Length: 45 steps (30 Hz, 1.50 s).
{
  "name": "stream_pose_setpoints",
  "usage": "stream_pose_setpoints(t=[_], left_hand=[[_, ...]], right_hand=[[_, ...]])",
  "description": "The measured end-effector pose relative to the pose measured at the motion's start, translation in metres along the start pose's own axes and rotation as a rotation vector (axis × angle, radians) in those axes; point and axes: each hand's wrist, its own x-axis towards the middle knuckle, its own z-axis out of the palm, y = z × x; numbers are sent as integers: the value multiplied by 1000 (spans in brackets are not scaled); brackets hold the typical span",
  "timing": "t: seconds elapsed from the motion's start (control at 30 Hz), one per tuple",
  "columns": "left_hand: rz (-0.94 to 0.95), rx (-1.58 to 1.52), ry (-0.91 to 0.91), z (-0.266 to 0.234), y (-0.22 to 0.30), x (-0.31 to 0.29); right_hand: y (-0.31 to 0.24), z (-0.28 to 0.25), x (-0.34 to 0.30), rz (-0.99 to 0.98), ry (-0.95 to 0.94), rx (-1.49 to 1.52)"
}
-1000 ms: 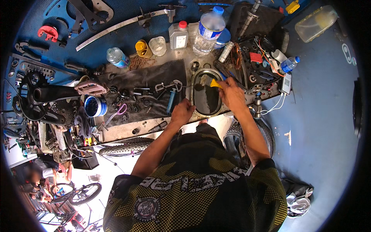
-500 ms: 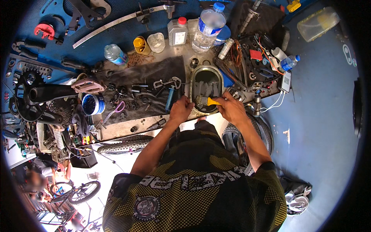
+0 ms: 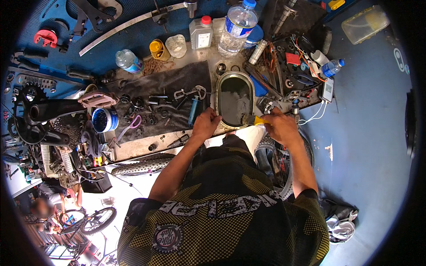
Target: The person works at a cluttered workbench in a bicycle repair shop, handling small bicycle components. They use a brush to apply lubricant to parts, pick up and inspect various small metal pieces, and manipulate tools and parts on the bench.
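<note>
Two hands are noted at an oval metal tray (image 3: 218,95), which is set near the front edge of a cluttered workbench (image 3: 128,152) and contains murky grey liquid (image 3: 233,106). A yellow-handled brush (image 3: 261,120) is clamped between the thumb and fingers of the right hand (image 3: 282,127), and its bristles are held at the near right end of the tray. The left hand (image 3: 205,126) is placed at the near left rim with its fingertips drawn together; whether the rim is pinched cannot be told. To the left, a blue syringe (image 3: 193,111) and purple-handled scissors (image 3: 129,130) are laid on a dark cloth (image 3: 186,76). Behind the tray, a large clear bottle (image 3: 237,33) and a grey bottle (image 3: 202,36) with a red cap are stood upright.
</note>
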Motion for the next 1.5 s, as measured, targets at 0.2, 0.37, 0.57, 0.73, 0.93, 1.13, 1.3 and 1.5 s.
stream_pose_setpoints(t=[0.2, 0.37, 0.57, 0.73, 0.93, 1.13, 1.3, 1.5], left_hand=[[-23, -17, -17, -1, -1, 0], [-50, -43, -40, -2, 1, 1], [-29, 16, -30, -4, 3, 0], [6, 3, -1, -2, -1, 1], [-32, 61, -40, -7, 7, 1], [-64, 47, -70, -5, 10, 0], [-37, 101, -78, -2, 16, 3], [-49, 125, -84, -1, 16, 3]], right_hand=[[-14, 4, 31, 54, 94, 53], [-1, 16, 75, 14, 273, 75], [-16, 15, 103, -29, 322, 67], [-32, 19, 88, -107, 171, 73], [-14, 19, 46, -109, 44, 35], [-2, 6, 36, 92, 91, 49], [1, 30, 42, 33, 132, 153], [6, 7, 70, -19, 561, -121]])
